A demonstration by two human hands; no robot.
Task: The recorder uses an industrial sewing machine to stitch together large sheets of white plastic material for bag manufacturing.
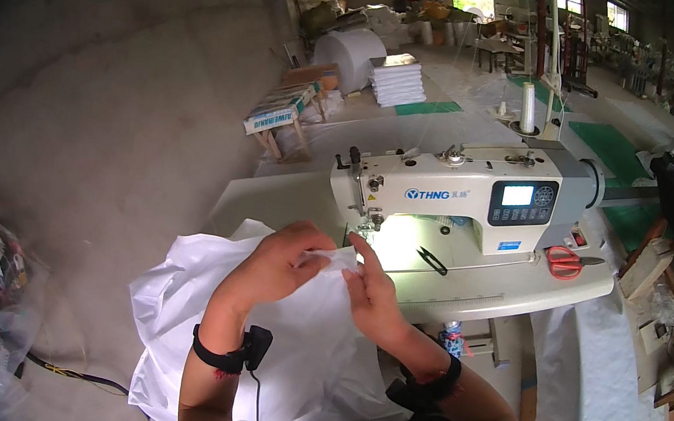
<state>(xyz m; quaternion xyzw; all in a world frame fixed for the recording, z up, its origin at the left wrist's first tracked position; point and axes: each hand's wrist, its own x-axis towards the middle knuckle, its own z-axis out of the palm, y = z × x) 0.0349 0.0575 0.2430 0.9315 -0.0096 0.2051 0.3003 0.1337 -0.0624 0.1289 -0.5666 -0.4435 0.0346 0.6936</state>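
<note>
A large white sheet (297, 342), thin and crumpled like plastic fabric, hangs over my lap and the near edge of the sewing table (465, 296). My left hand (286, 260) is closed on a fold of its upper edge. Just to the right, my right hand (372, 292) pinches the same edge between thumb and fingers. Both hands are just in front of the needle end of a white sewing machine (440, 183), whose lamp lights the bed. Black thread snips (433, 261) lie on the bed, right of my right hand.
Red-handled scissors (563, 263) lie at the table's right end. A white thread cone (528, 111) stands behind the machine. Beyond are a low bench (283, 108), stacked white sheets (398, 82) and a big white roll (349, 56). White material (590, 404) hangs at the right.
</note>
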